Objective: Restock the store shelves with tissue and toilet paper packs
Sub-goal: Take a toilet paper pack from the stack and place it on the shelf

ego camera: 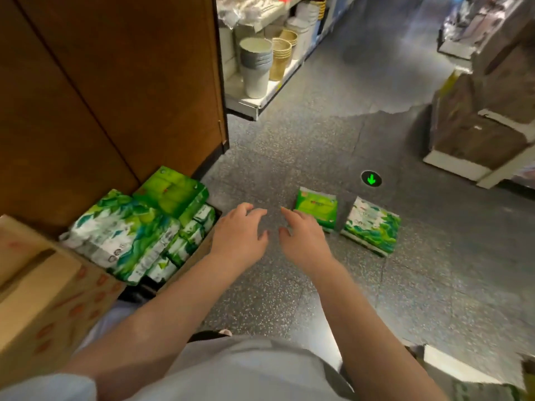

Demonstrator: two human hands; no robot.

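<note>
Clearly the fetching step is in hand: both hands reach out over the floor [289, 299] toward loose packs, and nothing is held yet. The left hand [240, 230] hovers with fingers spread and lightly bent, empty. The right hand [302, 235] is likewise empty, fingers relaxed and apart, its fingertips just beside the green pack [317, 208] lying on the floor. A white-and-green pack [372, 227] lies just to the right of that one, a narrow gap between them.

By my judgement, the next move calls for the right hand to close over the green pack, perhaps with the left steadying or taking the second pack, then lifting them toward a shelf. The soft wrapping should give under a grip, so a broad hold suits better than a pinch.

At left, an open carton [199, 244] stands against a brown panel [115, 82], filled above its rim with green and white tissue packs [124, 233], one bright green bundle [173, 191] resting on top. Another carton [43, 299] sits nearer, its contents unseen. Across the aisle, a shelf [260, 99] holds stacked bins [256, 65].
</note>
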